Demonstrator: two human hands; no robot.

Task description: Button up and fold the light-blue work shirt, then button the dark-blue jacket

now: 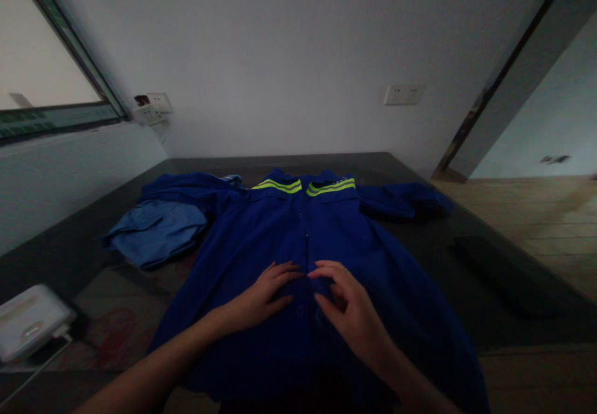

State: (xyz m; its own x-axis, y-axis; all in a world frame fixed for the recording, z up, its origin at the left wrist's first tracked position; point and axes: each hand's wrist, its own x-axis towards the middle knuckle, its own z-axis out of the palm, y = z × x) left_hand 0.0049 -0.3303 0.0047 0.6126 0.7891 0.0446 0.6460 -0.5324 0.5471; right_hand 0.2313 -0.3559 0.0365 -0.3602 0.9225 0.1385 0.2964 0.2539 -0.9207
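Note:
A dark blue work jacket [261,234] with yellow-green stripes across the chest lies spread on a dark table, collar towards the wall and sleeves out to both sides. Along its middle runs the front opening, with a few buttons or holes faintly visible. My left hand [270,293] rests on the left front panel beside the opening, fingers stretched out and holding nothing. Just right of the opening is my right hand [345,302], its fingers curved and thumb apart from them. Nothing shows between those fingers. The jacket's lower edge hangs towards me, in shadow.
A folded light blue denim garment [156,230] lies partly under the left sleeve. At the left edge sits a white box-like device [35,321] with a cable. A dark flat object [504,274] lies on the right of the table [364,162]. Sockets [403,94] are on the wall.

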